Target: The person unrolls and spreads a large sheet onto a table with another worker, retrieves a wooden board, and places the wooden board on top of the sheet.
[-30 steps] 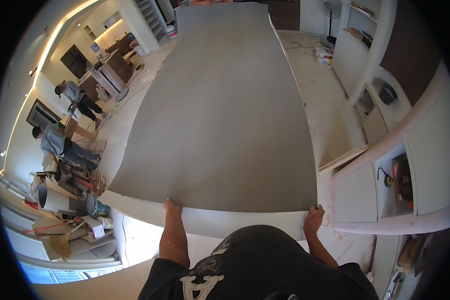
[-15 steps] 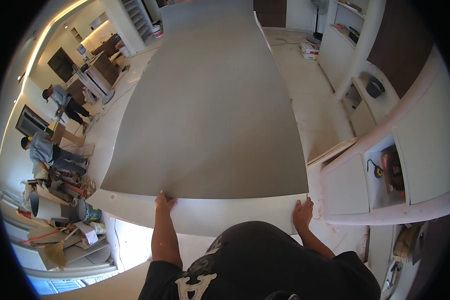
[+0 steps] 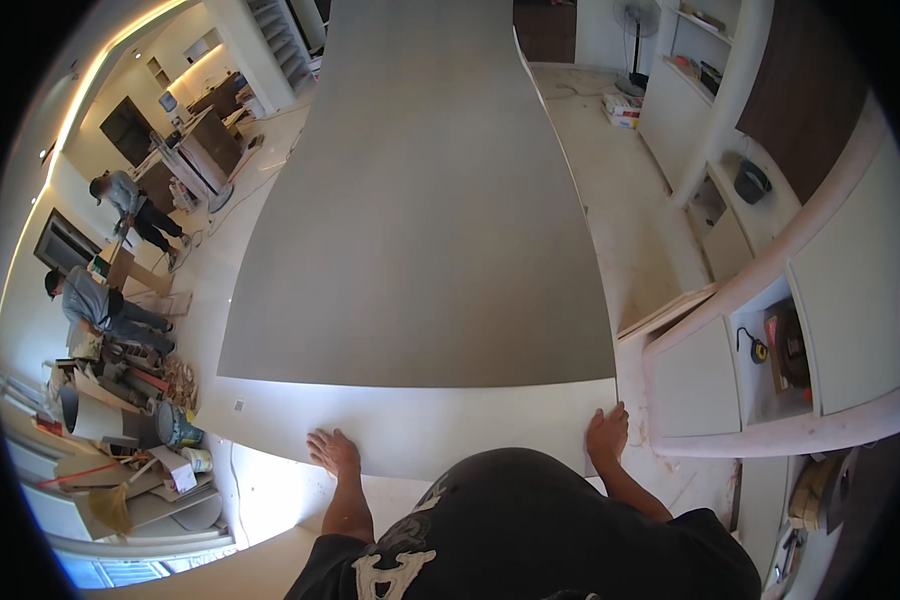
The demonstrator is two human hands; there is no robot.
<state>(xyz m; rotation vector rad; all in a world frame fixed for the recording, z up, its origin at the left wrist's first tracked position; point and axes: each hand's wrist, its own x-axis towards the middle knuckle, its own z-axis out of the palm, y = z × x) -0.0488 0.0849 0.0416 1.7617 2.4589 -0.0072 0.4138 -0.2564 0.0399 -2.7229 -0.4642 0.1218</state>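
A large grey sheet [image 3: 415, 200] stretches away from me over a white board [image 3: 440, 415], whose near strip shows below the sheet's edge. My left hand [image 3: 335, 450] lies on that white strip with its fingers spread, below the grey sheet's near edge and apart from it. My right hand [image 3: 607, 435] is at the white board's right edge, just below the grey sheet's corner, with its fingers curled over that edge.
Two co-workers [image 3: 135, 210] [image 3: 110, 310] stand bent at the left. Offcuts, buckets [image 3: 178, 425] and a broom [image 3: 110, 505] lie at lower left. Curved cabinets [image 3: 690, 385] line the right, with a tape measure [image 3: 757, 350] in an opening. A fan [image 3: 635, 35] stands at the back.
My left hand has let go of the grey sheet's edge and moved down onto the white board, fingers spreading. The grey sheet has slid forward, baring more of the white board.
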